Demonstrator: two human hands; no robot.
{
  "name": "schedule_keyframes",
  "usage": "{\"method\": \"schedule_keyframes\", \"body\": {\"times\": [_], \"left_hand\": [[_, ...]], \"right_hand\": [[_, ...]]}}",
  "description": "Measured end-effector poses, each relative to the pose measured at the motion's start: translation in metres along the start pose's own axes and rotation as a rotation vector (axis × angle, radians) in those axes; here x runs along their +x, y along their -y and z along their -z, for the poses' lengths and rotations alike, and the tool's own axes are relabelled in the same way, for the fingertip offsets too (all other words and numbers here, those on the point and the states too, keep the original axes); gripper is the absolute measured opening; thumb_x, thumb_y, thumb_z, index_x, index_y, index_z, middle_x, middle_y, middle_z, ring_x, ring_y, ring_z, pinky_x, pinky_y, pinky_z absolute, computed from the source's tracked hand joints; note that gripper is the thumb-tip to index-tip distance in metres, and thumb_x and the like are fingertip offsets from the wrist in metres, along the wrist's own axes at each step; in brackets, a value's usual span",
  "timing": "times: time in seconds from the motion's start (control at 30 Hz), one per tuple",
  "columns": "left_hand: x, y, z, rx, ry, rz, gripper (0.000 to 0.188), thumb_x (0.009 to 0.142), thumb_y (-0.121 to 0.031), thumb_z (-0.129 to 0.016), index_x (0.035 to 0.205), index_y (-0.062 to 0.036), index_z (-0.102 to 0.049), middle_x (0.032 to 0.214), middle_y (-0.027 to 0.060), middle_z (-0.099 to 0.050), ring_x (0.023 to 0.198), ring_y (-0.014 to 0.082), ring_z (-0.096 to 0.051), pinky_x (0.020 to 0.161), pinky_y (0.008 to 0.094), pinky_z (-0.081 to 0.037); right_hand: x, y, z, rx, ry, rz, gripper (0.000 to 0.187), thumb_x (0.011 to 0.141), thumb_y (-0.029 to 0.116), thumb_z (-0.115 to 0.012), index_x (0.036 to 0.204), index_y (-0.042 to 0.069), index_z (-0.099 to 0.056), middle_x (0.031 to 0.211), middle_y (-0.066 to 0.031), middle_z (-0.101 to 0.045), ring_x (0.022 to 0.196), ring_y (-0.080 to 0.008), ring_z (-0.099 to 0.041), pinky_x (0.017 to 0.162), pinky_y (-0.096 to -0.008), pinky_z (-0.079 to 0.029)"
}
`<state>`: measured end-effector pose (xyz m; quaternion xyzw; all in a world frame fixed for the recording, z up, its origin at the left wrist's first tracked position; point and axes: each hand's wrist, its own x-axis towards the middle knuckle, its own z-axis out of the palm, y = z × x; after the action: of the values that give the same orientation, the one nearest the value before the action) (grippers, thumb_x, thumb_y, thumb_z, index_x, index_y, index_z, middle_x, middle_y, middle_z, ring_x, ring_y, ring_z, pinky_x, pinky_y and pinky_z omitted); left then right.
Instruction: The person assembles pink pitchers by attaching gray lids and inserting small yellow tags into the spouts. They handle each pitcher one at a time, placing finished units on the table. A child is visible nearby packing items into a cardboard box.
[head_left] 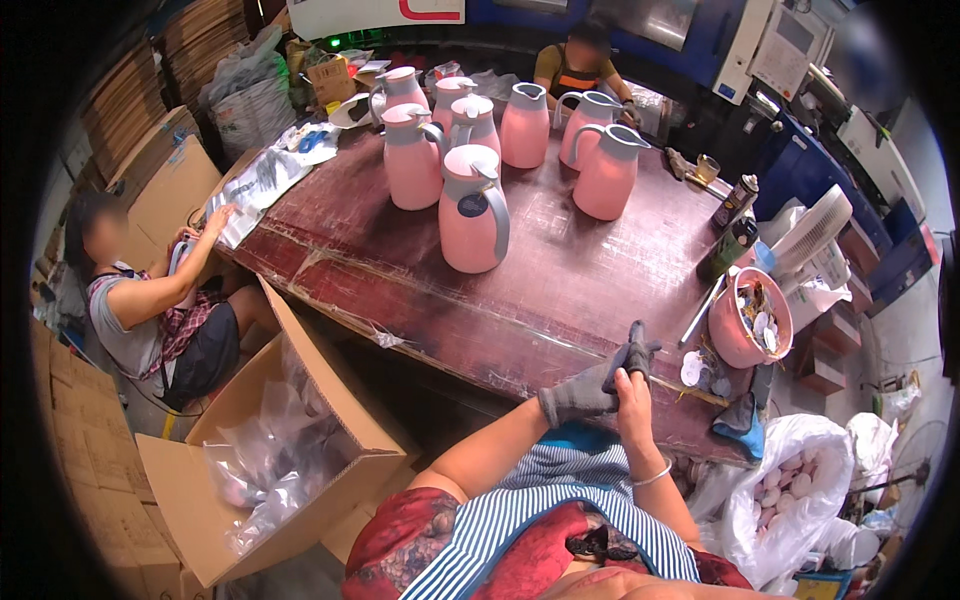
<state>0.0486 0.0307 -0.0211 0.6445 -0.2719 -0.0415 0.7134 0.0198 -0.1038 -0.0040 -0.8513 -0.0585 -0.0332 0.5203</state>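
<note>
From my remote seat, I see the left hand (582, 396) gripping the dark glove (640, 350) on the right hand (631, 396), likely adjusting its fit; I cannot tell the right's closure, while pink jugs (474, 230) stand upright farther across the table (375, 290), probably leaving working room.
</note>
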Motion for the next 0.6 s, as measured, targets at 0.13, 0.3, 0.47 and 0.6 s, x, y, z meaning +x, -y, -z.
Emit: {"method": "schedule_keyframes", "body": {"times": [0.13, 0.3, 0.47, 0.6], "left_hand": [[-0.005, 0.001, -0.010, 0.319, -0.339, 0.144, 0.059, 0.085, -0.022, -0.067, 0.136, -0.0024, -0.046, 0.127, 0.0228, -0.057, 0.116, 0.0374, -0.057, 0.101, 0.0447, -0.045], [0.017, 0.032, -0.002, 0.883, -0.605, -0.051, 0.053, 0.083, -0.026, -0.066, 0.132, -0.0070, -0.053, 0.108, 0.0167, -0.057, 0.097, 0.0368, -0.056, 0.086, 0.0476, -0.049], [0.019, -0.010, 0.000, 1.007, -0.611, -0.032, 0.058, 0.081, -0.021, -0.067, 0.138, -0.0202, -0.056, 0.104, 0.0117, -0.056, 0.095, 0.0330, -0.058, 0.082, 0.0446, -0.052], [0.005, -0.026, -0.015, 1.234, -0.528, -0.202, 0.054, 0.080, -0.019, -0.066, 0.134, -0.0188, -0.059, 0.101, 0.0073, -0.055, 0.095, 0.0271, -0.058, 0.082, 0.0421, -0.052]], "right_hand": [[-0.007, 0.013, -0.005, -0.113, 0.019, 0.056, 0.041, 0.101, 0.034, -0.053, 0.089, -0.005, -0.056, 0.082, -0.0266, -0.058, 0.077, -0.0421, -0.056, 0.071, -0.0485, -0.042], [0.001, 0.005, -0.014, -0.170, 0.045, 0.141, 0.030, 0.099, 0.023, -0.051, 0.102, -0.005, -0.061, 0.090, -0.0258, -0.062, 0.088, -0.0410, -0.058, 0.080, -0.0452, -0.045], [0.021, -0.008, -0.008, -0.184, 0.083, 0.053, 0.034, 0.096, 0.017, -0.053, 0.123, -0.002, -0.061, 0.109, -0.0268, -0.065, 0.104, -0.0405, -0.062, 0.090, -0.0439, -0.048], [0.029, 0.010, -0.014, 0.176, 0.307, 0.255, 0.057, 0.101, 0.017, -0.052, 0.154, 0.007, -0.033, 0.154, -0.0182, -0.043, 0.136, -0.0307, -0.049, 0.107, -0.0373, -0.042]]}}
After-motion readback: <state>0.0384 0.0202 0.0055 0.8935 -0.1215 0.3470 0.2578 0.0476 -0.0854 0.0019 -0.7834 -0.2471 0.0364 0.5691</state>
